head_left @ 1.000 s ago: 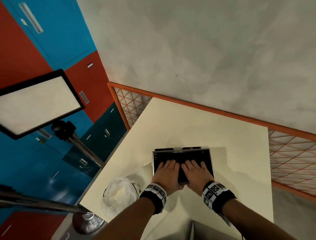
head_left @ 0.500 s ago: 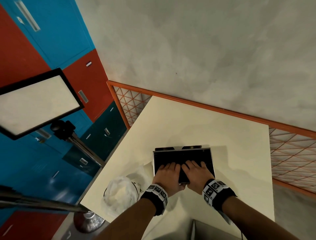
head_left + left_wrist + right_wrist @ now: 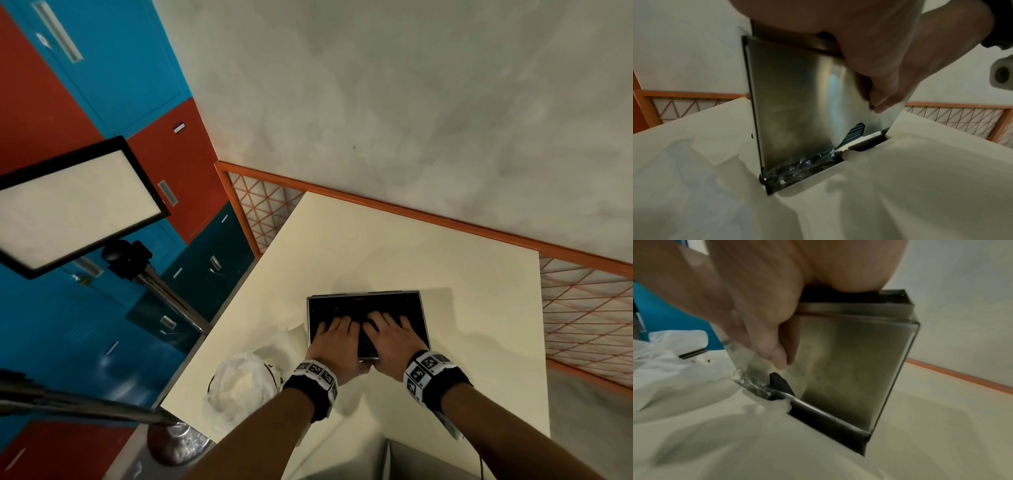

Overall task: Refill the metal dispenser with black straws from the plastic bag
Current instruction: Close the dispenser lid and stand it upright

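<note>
Both hands lie side by side on the open top of the dispenser (image 3: 366, 305), which stands on the surface (image 3: 411, 246): left hand (image 3: 334, 339) and right hand (image 3: 394, 337) press flat-fingered on the black straws (image 3: 356, 308) inside, gripping nothing. The crumpled bag (image 3: 239, 380) lies just left of the dispenser

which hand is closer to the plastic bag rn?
Left. The left hand lies on the open top of the metal dispenser, on the side next to the plastic bag. The right hand lies beside it, on the side away from the bag.
</note>
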Motion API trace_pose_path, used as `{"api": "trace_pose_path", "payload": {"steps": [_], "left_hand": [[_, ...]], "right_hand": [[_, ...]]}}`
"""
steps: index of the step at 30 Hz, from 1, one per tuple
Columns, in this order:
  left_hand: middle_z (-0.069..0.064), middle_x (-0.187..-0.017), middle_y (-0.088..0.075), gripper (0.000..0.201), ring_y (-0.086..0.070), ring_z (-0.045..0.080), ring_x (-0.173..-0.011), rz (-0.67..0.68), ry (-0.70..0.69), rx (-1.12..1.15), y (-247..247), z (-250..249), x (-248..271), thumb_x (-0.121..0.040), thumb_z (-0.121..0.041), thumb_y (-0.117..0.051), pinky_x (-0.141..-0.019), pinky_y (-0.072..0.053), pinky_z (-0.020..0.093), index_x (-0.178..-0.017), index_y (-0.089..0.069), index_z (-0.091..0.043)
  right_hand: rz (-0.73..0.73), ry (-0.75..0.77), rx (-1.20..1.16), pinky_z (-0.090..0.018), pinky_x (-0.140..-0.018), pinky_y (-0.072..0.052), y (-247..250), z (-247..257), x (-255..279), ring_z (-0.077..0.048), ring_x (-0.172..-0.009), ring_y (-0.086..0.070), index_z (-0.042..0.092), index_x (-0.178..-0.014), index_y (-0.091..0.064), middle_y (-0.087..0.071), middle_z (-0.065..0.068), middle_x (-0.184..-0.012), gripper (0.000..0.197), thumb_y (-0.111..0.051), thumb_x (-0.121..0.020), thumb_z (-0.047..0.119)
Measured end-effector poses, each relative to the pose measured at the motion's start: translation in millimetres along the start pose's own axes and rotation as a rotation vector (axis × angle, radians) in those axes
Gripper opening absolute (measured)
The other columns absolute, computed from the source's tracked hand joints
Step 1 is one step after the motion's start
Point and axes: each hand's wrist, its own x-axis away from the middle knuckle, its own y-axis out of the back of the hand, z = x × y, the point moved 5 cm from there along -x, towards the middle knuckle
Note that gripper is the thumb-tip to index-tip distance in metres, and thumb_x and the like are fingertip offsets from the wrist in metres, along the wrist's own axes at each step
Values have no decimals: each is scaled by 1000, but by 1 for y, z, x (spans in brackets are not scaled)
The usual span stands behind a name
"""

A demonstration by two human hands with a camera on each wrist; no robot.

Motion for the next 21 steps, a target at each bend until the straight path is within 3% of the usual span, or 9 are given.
{"api": "trace_pose_path", "payload": {"steps": [4,7,12,21], "left_hand": [[3,-124,-55,68,-50,26,-115,-39,-21,-17,2,-1,1,-77,-64,-58,-98,-39,45,-124,-49,-16],[3,-118,-59,66,-53,25,-109,-46,-37,-13,-2,-2,3,-76,-65,-58,-94,-41,43,-119,-51,-16],[1,-107,-63,61,-60,24,-100,-59,-40,14,-4,-4,4,-74,-65,-59,-89,-47,39,-112,-54,-18],[3,-142,-46,82,-47,26,-128,32,-9,49,-5,-3,2,-78,-65,-59,-107,-38,44,-142,-43,-17]], "right_hand": [[-19,-4,38,-51,-81,-45,-4,-1,4,-28,-103,-53,19,-114,-57,-57,-5,-114,67,-79,-56,44],[-39,-5,24,-50,-79,-45,-7,0,6,-26,-97,-56,20,-111,-57,-62,-3,-105,61,-79,-58,42],[-6,-32,29,-52,-95,-33,-7,0,8,-27,-119,-47,19,-130,-43,-52,-4,-126,58,-61,-77,35],[21,-56,20,-53,-106,-27,-9,2,5,-25,-132,-37,18,-148,-28,-37,-5,-146,77,-59,-80,37]]}}
